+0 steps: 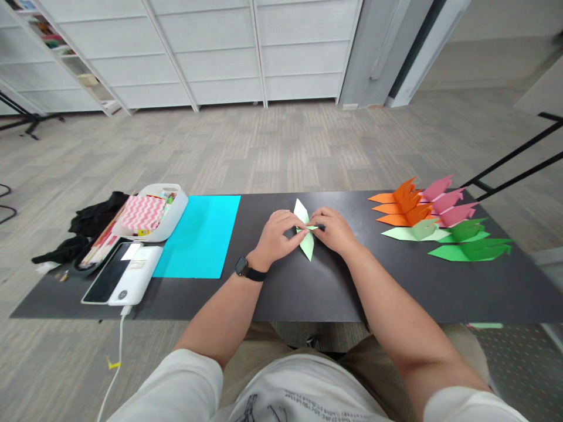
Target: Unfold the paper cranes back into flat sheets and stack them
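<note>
A pale green folded paper bird [307, 247] is between my hands, over the middle of the dark table. One pointed piece reaches away from me and another toward me. My left hand [281, 233], with a black watch on its wrist, pinches the paper from the left with thumb and fingers. From the other side my right hand [333, 230] grips it, fingers closed near its centre. A small dark thing shows at the right fingertips; I cannot make out what it is. The fingers hide the paper's middle folds.
On the right stand orange [402, 202], pink [446, 202] and green folded birds [472, 243] in rows. Blue paper [206, 234] lies left, beside a white bin [176, 214], a phone [108, 275] and a cabled power bank [136, 275]. Black cloth [99, 214] lies at the far left.
</note>
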`<action>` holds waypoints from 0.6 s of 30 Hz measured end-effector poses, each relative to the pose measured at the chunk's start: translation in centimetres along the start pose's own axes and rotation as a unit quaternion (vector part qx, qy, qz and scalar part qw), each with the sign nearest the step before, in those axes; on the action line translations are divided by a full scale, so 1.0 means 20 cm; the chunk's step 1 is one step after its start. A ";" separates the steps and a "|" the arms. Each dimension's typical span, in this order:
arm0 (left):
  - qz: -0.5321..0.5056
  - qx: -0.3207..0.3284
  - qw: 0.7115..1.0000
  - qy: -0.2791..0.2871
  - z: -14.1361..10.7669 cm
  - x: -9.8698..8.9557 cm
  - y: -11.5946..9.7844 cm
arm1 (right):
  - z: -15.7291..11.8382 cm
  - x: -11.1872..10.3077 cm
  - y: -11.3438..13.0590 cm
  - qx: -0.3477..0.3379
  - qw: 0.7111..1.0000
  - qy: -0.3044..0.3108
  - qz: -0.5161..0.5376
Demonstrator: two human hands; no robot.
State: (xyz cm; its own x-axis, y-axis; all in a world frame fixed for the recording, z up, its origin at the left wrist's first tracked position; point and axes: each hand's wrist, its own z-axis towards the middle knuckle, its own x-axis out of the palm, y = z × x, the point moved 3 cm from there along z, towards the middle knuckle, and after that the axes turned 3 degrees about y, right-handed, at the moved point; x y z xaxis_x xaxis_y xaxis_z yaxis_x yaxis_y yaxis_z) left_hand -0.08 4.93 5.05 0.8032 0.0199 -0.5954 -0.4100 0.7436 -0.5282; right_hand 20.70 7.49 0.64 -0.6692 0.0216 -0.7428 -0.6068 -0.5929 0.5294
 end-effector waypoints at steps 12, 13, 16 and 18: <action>-0.010 0.010 1.000 -0.016 0.00 0.00 -0.03 | 0.00 0.00 0.01 0.009 1.000 0.008 -0.006; -0.008 0.006 1.000 -0.016 0.00 0.00 -0.03 | 0.00 0.01 0.01 0.009 1.000 0.009 -0.007; -0.001 -0.006 1.000 -0.015 0.00 0.00 -0.03 | 0.00 0.02 0.02 0.008 1.000 0.015 -0.008; -0.001 -0.008 1.000 -0.019 0.00 0.00 -0.03 | 0.00 0.02 0.02 0.005 1.000 0.019 -0.009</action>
State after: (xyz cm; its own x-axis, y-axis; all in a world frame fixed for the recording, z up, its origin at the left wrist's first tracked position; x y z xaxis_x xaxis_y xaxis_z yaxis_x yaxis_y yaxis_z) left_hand 0.23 4.48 5.34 0.8196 0.0441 -0.5713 -0.4148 0.7334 -0.5385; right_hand 20.10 7.22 0.58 -0.6409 0.0011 -0.7676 -0.6236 -0.5838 0.5198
